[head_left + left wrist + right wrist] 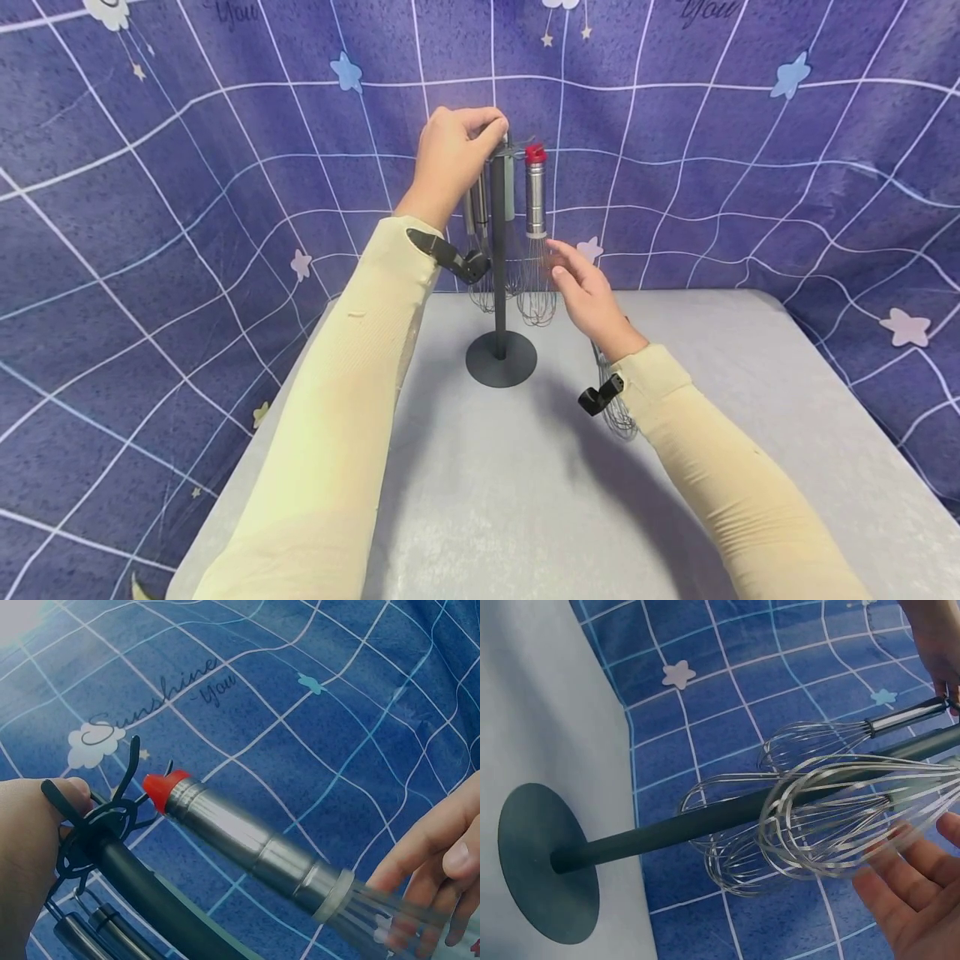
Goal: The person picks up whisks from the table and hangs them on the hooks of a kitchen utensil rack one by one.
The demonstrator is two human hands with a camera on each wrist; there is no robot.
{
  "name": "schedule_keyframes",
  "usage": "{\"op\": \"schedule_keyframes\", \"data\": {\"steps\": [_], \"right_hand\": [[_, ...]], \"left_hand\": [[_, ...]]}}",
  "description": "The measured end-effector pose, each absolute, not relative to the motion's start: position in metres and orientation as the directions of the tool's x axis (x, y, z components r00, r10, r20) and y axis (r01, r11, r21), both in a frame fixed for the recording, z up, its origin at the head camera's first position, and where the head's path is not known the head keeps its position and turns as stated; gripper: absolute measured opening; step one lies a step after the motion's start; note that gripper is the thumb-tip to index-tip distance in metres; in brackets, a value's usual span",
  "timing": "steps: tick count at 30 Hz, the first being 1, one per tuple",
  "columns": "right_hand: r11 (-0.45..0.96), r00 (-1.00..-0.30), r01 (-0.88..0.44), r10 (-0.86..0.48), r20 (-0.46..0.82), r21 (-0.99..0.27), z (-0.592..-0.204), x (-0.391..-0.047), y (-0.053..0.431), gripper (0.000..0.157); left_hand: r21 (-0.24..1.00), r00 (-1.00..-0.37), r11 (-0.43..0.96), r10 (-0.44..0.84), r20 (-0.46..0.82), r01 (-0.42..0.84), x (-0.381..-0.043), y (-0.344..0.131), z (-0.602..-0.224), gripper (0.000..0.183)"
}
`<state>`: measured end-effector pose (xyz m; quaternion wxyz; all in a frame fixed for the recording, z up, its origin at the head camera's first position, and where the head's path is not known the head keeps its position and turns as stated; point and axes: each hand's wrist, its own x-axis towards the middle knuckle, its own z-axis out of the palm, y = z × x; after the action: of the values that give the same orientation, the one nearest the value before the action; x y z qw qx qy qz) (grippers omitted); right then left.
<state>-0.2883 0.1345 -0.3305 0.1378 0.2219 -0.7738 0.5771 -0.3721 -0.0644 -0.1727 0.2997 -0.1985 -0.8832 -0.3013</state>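
Observation:
A dark whisk stand (500, 275) with a round base rises from the table, and several whisks hang from its top hooks. My left hand (452, 154) pinches the hooked top of the stand; the exact contact is partly hidden. On the right side hangs a large whisk with a steel handle (247, 840) and a red end cap (535, 154). Beside its wires is my right hand (587, 293), fingers loosely extended. In the right wrist view those fingertips (877, 862) are at the wires (817, 825); whether they touch is unclear. More whisks (817, 742) hang behind the pole.
Another whisk (618, 417) lies on the grey cloth-covered table (480, 500), partly hidden under my right wrist. The stand's round base (501, 371) sits toward the back of the table. A blue patterned curtain (675, 167) stands close behind.

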Motion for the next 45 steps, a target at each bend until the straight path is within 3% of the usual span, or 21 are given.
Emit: {"op": "schedule_keyframes", "data": {"steps": [16,27,37,45], "right_hand": [[0.208,-0.857,-0.516,-0.14,0.497,-0.831,-0.333,-0.282,0.141,0.043],[0.181,-0.87,-0.492,-0.087,0.485,-0.851,-0.361,-0.309,0.161,0.043],[0.292,-0.869,-0.488,-0.079,0.488,-0.823,-0.335,-0.282,0.171,0.041],[0.338,-0.874,-0.467,-0.036,0.484,-0.817,-0.356,-0.298,0.19,0.041]], "left_hand": [[0.421,-0.745,0.741,0.157,0.648,0.523,-0.374,-0.064,-0.173,0.025],[0.425,-0.751,0.741,0.158,0.642,0.519,-0.372,-0.063,-0.173,0.025],[0.426,-0.75,0.738,0.162,0.641,0.523,-0.37,-0.063,-0.173,0.026],[0.483,-0.787,0.717,0.148,0.599,0.503,-0.369,-0.062,-0.168,0.025]]}}
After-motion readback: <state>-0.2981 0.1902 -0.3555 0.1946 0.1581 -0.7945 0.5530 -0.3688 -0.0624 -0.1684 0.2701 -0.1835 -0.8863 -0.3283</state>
